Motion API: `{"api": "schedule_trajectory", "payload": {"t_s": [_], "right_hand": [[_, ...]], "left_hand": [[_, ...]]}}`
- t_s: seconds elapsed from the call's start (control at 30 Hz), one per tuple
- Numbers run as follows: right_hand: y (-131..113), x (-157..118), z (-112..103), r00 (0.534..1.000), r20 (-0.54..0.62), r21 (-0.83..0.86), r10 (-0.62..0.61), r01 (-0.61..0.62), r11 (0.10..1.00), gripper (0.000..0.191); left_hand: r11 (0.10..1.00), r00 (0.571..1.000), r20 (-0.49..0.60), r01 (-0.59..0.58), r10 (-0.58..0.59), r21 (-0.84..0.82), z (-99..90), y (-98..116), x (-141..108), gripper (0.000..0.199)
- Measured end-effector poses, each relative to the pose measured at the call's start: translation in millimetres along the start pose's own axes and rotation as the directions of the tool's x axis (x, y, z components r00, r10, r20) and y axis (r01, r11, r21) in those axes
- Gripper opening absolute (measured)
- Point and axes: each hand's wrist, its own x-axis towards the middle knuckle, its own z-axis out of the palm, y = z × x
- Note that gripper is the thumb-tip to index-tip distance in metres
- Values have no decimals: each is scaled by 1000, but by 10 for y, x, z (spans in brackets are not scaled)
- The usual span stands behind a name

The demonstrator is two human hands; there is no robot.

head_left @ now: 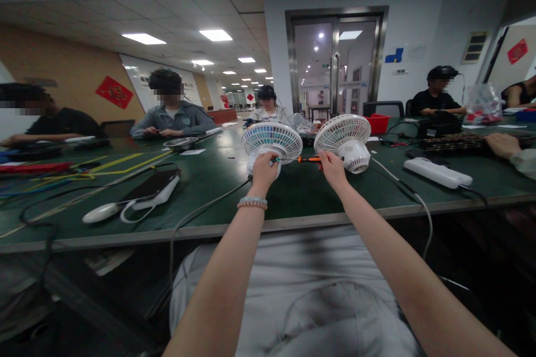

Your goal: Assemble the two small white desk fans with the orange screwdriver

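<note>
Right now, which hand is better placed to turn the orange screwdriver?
Probably the right hand: it holds the screwdriver handle, while the left hand is near the other end, at a fan.

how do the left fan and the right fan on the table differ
The left fan has its lower part mostly hidden by the left hand; the right fan shows its rounded motor housing. Blue-green shows through the left fan's grille, but not the right fan's. Both have white, round, slatted grilles.
</note>
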Motion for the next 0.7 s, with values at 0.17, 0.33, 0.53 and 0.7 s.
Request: {"api": "schedule_trajectory", "payload": {"t_s": [0.17,0.33,0.53,0.7], "right_hand": [[-24,4,-17,1000,-10,-20,4,-4,1000,42],[-29,0,-34,999,-51,-33,-7,5,999,42],[-34,-3,-46,996,-90,-59,12,-18,998,42],[-47,-10,-58,995,-95,-80,28,-36,996,43]], "left_hand": [[1000,1000,11,-26,26,-12,-10,16,0,23],[999,999,24,-27,27,-21,-27,40,3,23],[999,1000,3,-24,24,-28,-27,47,1,23],[1000,1000,10,-15,16,-21,-31,54,3,22]]}}
